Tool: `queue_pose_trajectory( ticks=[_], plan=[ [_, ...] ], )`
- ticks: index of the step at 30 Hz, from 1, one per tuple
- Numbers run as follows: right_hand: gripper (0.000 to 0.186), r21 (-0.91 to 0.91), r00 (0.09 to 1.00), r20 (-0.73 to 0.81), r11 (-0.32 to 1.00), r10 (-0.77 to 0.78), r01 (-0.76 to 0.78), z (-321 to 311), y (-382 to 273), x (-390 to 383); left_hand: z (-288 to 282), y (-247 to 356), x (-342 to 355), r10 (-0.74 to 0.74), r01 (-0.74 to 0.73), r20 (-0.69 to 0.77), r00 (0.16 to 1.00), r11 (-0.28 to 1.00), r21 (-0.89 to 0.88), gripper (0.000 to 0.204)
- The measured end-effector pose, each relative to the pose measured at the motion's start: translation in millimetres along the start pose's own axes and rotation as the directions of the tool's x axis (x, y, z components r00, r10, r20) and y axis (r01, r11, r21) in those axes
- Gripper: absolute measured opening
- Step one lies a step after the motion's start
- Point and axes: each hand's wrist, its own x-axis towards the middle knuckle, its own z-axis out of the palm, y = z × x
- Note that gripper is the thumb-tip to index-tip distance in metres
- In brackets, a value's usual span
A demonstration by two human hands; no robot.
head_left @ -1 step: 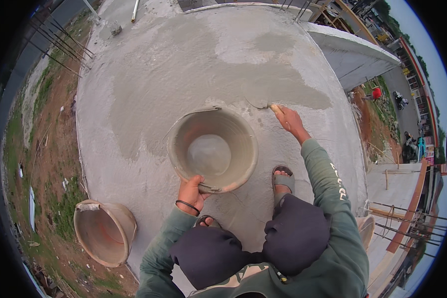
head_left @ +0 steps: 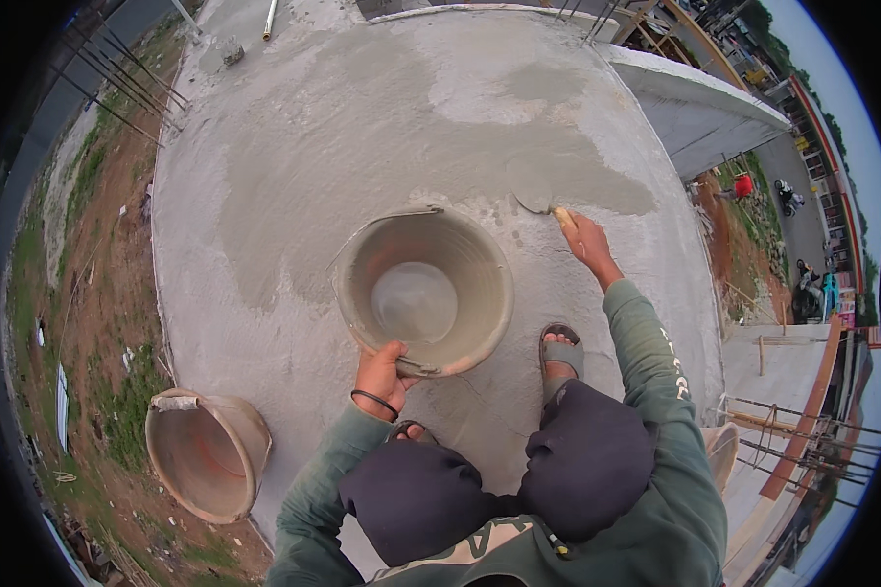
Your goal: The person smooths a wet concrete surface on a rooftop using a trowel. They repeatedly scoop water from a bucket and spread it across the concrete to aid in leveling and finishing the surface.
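My left hand (head_left: 382, 380) grips the near rim of a grey, cement-stained bucket (head_left: 485, 293), thumb over the lip. Greyish liquid or a pale wet bottom shows inside; I cannot tell which. A wire handle lies along the far side of the rim. To the right of the bucket, my right hand (head_left: 589, 245) is closed round the wooden handle of a trowel (head_left: 532, 188). Its rounded blade is flat at the edge of a darker wet cement patch (head_left: 382, 147) on the concrete slab (head_left: 235, 342).
A second, tilted bucket (head_left: 206, 458) stands by the slab's left edge; another bucket (head_left: 720, 455) is partly hidden behind my right arm. Steel bars (head_left: 117, 103) stick out at far left. A low concrete wall (head_left: 690, 103) borders the far right. My sandalled feet are close behind the bucket.
The trowel and my right hand have shifted slightly to the right, and the blade now points farther away from me. My left hand keeps its hold on the bucket.
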Motion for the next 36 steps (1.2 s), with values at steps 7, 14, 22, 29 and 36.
queue_pose_trajectory(
  ticks=[7,14,22,29,36],
  plan=[
    [0.036,0.115,0.981,-0.188,0.993,0.054,-0.033,-110,32,-123,29,9,14,0.083,-0.103,0.149,0.985,0.985,0.136,0.066],
    [0.039,-0.173,0.940,-0.204,0.955,-0.275,0.242,-157,-36,-175,96,-11,73,0.403,-0.510,0.358,0.842,0.812,0.285,0.085],
    [0.033,-0.388,0.973,-0.205,0.921,-0.111,0.024,-132,-27,-146,180,-31,86,0.477,-0.647,0.448,0.756,0.441,0.622,0.091],
    [0.023,-0.106,0.999,-0.014,0.993,0.049,-0.051,-110,19,-126,231,-58,77,0.418,-0.605,0.472,0.776,0.283,0.745,0.090],
    [0.036,0.260,0.985,-0.080,0.957,0.152,-0.127,-110,89,-142,267,-80,101,0.387,-0.651,0.524,0.759,0.413,0.637,0.085]
  ],
)
